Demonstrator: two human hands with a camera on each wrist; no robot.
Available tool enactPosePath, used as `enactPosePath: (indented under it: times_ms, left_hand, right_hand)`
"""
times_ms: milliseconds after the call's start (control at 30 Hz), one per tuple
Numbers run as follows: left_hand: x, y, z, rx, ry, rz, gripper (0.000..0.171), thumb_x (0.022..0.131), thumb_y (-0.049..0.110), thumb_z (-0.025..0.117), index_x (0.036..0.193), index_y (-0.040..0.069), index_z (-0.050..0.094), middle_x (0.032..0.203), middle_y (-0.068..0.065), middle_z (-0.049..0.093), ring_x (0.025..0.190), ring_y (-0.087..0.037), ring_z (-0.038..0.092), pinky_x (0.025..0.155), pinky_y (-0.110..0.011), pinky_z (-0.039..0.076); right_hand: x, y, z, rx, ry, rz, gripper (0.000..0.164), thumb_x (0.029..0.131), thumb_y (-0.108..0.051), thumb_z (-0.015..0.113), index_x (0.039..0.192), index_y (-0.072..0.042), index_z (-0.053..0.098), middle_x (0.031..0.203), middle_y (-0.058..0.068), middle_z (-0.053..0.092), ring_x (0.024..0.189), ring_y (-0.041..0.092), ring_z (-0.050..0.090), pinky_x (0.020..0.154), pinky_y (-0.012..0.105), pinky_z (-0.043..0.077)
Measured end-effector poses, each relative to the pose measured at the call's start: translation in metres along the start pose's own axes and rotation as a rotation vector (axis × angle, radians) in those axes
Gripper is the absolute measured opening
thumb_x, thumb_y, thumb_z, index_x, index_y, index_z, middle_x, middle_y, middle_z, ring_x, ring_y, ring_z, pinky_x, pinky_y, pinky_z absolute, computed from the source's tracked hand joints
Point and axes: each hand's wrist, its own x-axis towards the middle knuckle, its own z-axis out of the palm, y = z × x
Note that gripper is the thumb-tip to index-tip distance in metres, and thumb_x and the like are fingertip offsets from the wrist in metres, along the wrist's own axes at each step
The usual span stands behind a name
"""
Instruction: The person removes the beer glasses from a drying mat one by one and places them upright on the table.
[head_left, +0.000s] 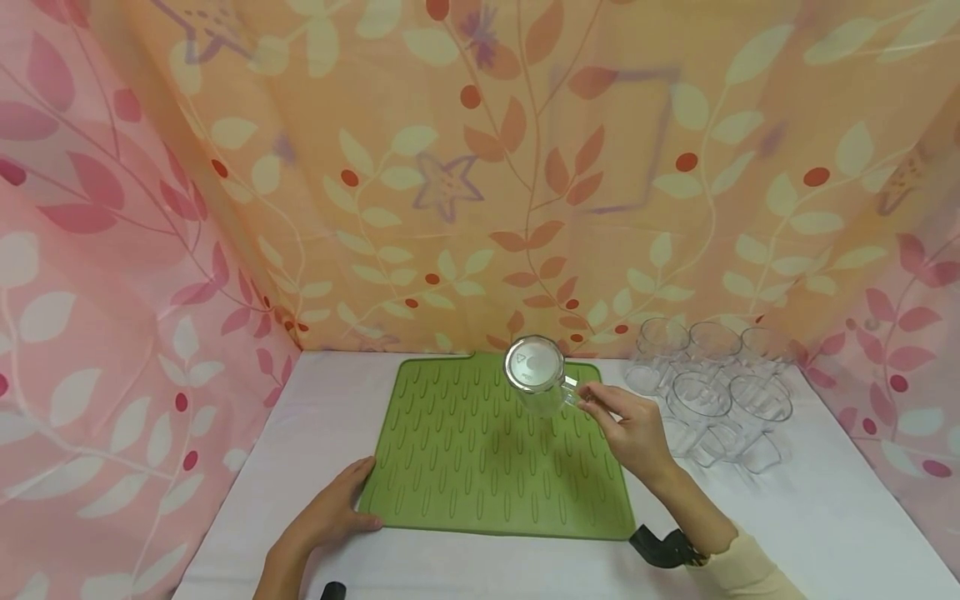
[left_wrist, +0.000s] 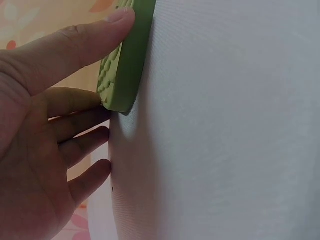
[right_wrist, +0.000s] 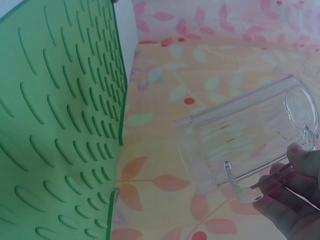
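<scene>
A clear mug [head_left: 534, 365] hangs upside down above the green ribbed mat [head_left: 468, 467], its base facing up in the head view. My right hand [head_left: 636, 432] pinches it by the handle, thumb against fingers. Seen from the right wrist, the see-through mug [right_wrist: 245, 132] is apart from the mat. At the mat's front left corner rests my left hand [head_left: 330, 510]. The left wrist view shows its thumb [left_wrist: 80, 47] lying over the mat's edge [left_wrist: 131, 75], with the other fingers loosely extended by the corner and the white cloth.
Several clear mugs [head_left: 699, 395] stand grouped on the white-covered table [head_left: 840, 508] to the mat's right. Behind rises an orange leaf-patterned curtain [head_left: 450, 250], with a pink one [head_left: 112, 333] along the left. Black wrist gear [head_left: 663, 547] sits at my right forearm.
</scene>
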Motion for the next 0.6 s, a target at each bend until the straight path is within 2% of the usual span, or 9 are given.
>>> enactPosePath:
  times_ms: [67,267,467,600]
  left_hand:
    - [-0.0004,-0.0005,0.0007,0.007,0.004,-0.001,0.102,0.063,0.022,0.088,0.147,-0.003,0.037,0.154,-0.020,0.036,0.144,-0.043,0.029,0.117,-0.059,0.026]
    - [-0.0009,-0.0018,0.0018,0.011,0.010,-0.008,0.101,0.063,0.022,0.088,0.147,-0.003,0.038,0.154,-0.020,0.037,0.144,-0.043,0.029,0.116,-0.060,0.027]
    - [-0.0010,-0.0016,0.0017,-0.006,0.010,-0.004,0.101,0.063,0.022,0.089,0.147,-0.003,0.037,0.154,-0.022,0.036,0.144,-0.044,0.028,0.116,-0.060,0.026]
    - [-0.0013,-0.0008,0.0013,0.000,0.011,0.003,0.101,0.063,0.023,0.089,0.146,-0.004,0.038,0.153,-0.024,0.035,0.144,-0.045,0.028,0.116,-0.061,0.026]
  right_hand:
    - [0.0001,0.0000,-0.0005,-0.008,0.000,-0.013,0.029,0.069,0.017,0.075,0.097,0.006,0.072,0.086,0.015,0.074,0.088,-0.007,0.066,0.074,0.004,0.052]
    - [0.0014,-0.0029,-0.0024,-0.044,-0.007,-0.036,0.026,0.072,0.010,0.077,0.095,0.001,0.073,0.086,0.012,0.075,0.079,0.012,0.070,0.077,0.004,0.051]
    - [0.0034,-0.0037,-0.0021,-0.070,0.005,-0.085,0.031,0.065,0.013,0.078,0.093,0.000,0.073,0.083,0.011,0.074,0.076,0.017,0.069,0.076,0.004,0.051]
    - [0.0039,-0.0031,-0.0023,-0.099,0.005,-0.113,0.031,0.064,0.010,0.079,0.093,0.000,0.073,0.083,0.010,0.074,0.076,0.019,0.070,0.077,0.005,0.050]
